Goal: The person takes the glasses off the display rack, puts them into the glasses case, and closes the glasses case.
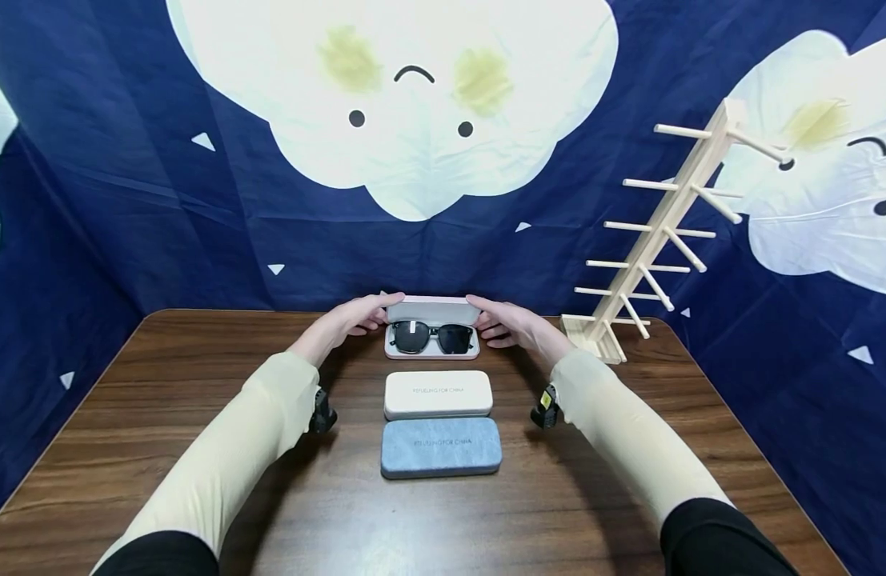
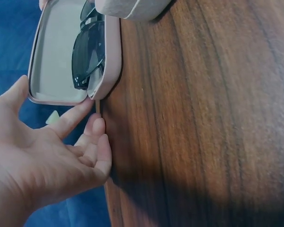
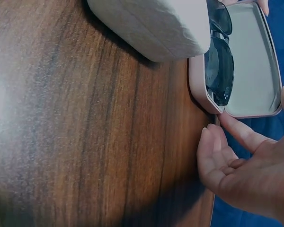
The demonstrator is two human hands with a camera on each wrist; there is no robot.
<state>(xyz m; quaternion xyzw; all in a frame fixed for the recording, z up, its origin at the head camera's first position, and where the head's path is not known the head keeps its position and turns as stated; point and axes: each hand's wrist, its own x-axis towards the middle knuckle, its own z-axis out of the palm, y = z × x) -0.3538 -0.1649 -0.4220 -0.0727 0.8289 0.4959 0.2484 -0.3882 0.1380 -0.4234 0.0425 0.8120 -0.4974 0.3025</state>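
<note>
At the back of the table a pale pink glasses case (image 1: 432,358) stands with its lid raised and grey lining showing. Dark sunglasses (image 1: 434,338) lie folded inside it. My left hand (image 1: 356,314) holds the case's left end, thumb at the lid's edge and index finger by the hinge corner; its other fingers curl loosely. At the opposite end my right hand (image 1: 513,322) holds the lid the same way. In front are a closed white glasses case (image 1: 438,394) and, nearest me, a closed blue glasses case (image 1: 441,446), both with dark lettering.
A wooden peg rack (image 1: 644,240) leans in view at the table's back right corner. Dark blue cloth (image 1: 219,200) with cloud prints hangs behind and beside the brown wooden table (image 1: 198,400).
</note>
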